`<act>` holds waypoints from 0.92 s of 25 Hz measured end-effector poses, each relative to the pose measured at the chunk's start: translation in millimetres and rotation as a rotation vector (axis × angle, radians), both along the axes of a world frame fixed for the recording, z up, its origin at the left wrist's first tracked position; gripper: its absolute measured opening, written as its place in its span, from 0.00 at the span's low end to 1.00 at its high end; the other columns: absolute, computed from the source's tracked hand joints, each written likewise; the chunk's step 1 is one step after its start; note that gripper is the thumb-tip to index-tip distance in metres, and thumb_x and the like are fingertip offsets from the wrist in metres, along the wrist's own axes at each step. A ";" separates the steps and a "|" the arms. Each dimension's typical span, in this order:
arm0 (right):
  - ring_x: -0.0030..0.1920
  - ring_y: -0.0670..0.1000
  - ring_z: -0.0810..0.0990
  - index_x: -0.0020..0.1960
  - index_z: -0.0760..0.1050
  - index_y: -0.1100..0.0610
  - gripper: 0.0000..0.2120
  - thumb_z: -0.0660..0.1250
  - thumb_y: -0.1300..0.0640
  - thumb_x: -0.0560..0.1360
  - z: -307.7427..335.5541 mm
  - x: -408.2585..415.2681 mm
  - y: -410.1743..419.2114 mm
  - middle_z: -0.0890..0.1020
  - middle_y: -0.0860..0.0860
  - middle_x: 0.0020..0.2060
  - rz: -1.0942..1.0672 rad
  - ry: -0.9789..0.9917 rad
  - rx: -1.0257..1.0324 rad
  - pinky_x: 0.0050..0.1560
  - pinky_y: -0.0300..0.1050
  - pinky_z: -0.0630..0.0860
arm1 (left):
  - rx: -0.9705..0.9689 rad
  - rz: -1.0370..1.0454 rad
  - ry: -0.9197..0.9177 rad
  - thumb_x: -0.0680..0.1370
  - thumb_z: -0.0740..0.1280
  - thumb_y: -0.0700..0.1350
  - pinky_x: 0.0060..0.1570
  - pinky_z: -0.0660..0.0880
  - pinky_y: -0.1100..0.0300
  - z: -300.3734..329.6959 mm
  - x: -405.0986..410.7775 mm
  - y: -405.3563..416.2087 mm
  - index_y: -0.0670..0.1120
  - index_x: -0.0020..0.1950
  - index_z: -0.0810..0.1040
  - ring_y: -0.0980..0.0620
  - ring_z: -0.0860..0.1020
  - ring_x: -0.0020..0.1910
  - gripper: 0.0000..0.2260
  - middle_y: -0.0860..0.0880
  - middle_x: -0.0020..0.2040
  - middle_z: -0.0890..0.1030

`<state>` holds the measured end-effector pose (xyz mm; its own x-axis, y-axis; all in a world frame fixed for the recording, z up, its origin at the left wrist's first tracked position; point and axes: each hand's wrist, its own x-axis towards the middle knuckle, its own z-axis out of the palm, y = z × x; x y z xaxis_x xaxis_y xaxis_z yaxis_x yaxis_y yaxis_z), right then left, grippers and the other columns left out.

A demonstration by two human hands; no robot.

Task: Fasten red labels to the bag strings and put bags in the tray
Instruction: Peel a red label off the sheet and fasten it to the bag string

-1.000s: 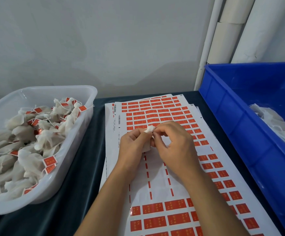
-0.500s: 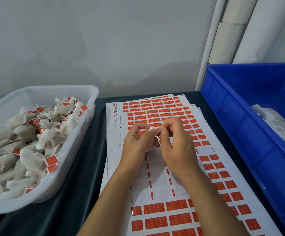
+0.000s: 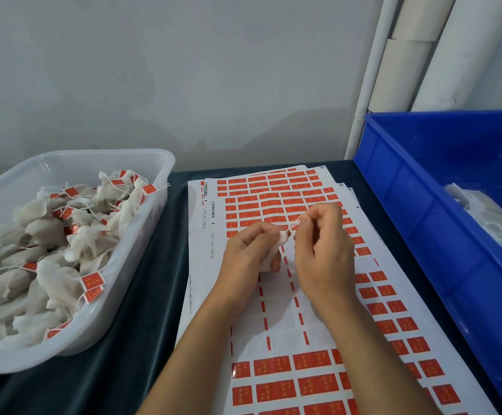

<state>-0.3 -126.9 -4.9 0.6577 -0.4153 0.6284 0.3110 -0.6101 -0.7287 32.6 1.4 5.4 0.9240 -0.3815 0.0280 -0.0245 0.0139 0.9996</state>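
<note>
Right hand (image 3: 323, 253) raised, pulling string (image 3: 294, 223), left hand (image 3: 248, 256) gripping bag (image 3: 273, 253)

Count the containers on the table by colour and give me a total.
Clear plastic tray, holding labelled bags: 1
Blue plastic bin, holding unlabelled bags: 1
Total: 2

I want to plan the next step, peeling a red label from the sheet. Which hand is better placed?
Probably the right hand: it pinches only the string, above the label sheet. The left hand holds the bag.
</note>
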 end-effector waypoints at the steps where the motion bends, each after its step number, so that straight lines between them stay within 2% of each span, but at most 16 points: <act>1: 0.41 0.40 0.81 0.53 0.65 0.41 0.02 0.57 0.44 0.82 0.3 -0.4 -0.5 0.76 0.37 0.38 -0.022 0.003 -0.002 0.36 0.26 0.75 | 0.007 -0.005 0.003 0.85 0.64 0.49 0.44 0.78 0.64 -0.3 -0.3 -0.7 0.50 0.47 0.84 0.53 0.79 0.35 0.12 0.42 0.39 0.81; 4: 0.43 0.39 0.81 0.53 0.65 0.43 0.04 0.57 0.44 0.81 1.5 -1.6 -1.6 0.75 0.33 0.40 -0.088 0.021 -0.017 0.35 0.25 0.75 | 0.023 -0.013 0.001 0.86 0.64 0.49 0.41 0.78 0.67 -0.8 -0.8 -2.0 0.50 0.47 0.84 0.54 0.78 0.34 0.12 0.46 0.37 0.81; 7: 0.36 0.40 0.80 0.53 0.65 0.45 0.04 0.58 0.45 0.81 2.6 -1.7 -2.3 0.72 0.30 0.41 -0.155 0.030 -0.044 0.33 0.24 0.73 | 0.021 -0.030 -0.006 0.86 0.64 0.48 0.40 0.77 0.68 -0.2 -1.1 -2.4 0.50 0.48 0.84 0.54 0.77 0.33 0.11 0.46 0.36 0.80; 11: 0.34 0.39 0.79 0.52 0.65 0.45 0.06 0.63 0.51 0.82 0.5 0.4 -3.5 0.71 0.29 0.40 -0.216 0.019 -0.022 0.39 0.19 0.70 | 0.027 -0.055 -0.011 0.86 0.64 0.48 0.40 0.77 0.68 1.5 -1.4 -3.2 0.54 0.46 0.84 0.55 0.77 0.32 0.12 0.46 0.36 0.80; 13: 0.38 0.39 0.81 0.51 0.66 0.44 0.07 0.64 0.52 0.83 -0.8 1.5 -4.4 0.72 0.30 0.39 -0.220 0.031 -0.024 0.37 0.21 0.72 | 0.019 -0.051 -0.006 0.85 0.64 0.48 0.40 0.77 0.68 1.6 -1.2 -2.0 0.51 0.47 0.84 0.54 0.76 0.33 0.11 0.45 0.37 0.79; 16: 0.35 0.40 0.79 0.51 0.67 0.45 0.07 0.65 0.52 0.83 -1.3 2.5 -5.0 0.72 0.32 0.38 -0.229 0.066 -0.052 0.31 0.24 0.71 | 0.007 -0.030 0.011 0.85 0.65 0.47 0.39 0.77 0.67 0.6 -0.1 -0.1 0.49 0.48 0.84 0.54 0.76 0.33 0.10 0.45 0.37 0.79; 19: 0.33 0.40 0.78 0.52 0.66 0.46 0.08 0.66 0.53 0.82 -2.3 2.0 -5.5 0.74 0.39 0.39 -0.261 0.063 -0.073 0.35 0.27 0.70 | 0.015 -0.038 0.007 0.85 0.65 0.48 0.39 0.77 0.67 0.2 -0.5 -1.6 0.51 0.48 0.83 0.54 0.76 0.33 0.10 0.46 0.37 0.80; 23: 0.32 0.38 0.75 0.52 0.66 0.47 0.09 0.67 0.55 0.82 -2.6 1.3 -5.6 0.75 0.42 0.40 -0.302 0.069 -0.076 0.34 0.31 0.71 | 0.021 -0.066 -0.010 0.86 0.64 0.48 0.39 0.77 0.66 1.1 -1.7 -2.5 0.52 0.47 0.84 0.53 0.76 0.32 0.11 0.45 0.36 0.80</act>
<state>1.0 -132.5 -7.5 0.5537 -0.5519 0.6236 0.0590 -0.7210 -0.6904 30.9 -1.1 6.4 0.8964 -0.4424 0.0279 -0.0338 -0.0054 0.9994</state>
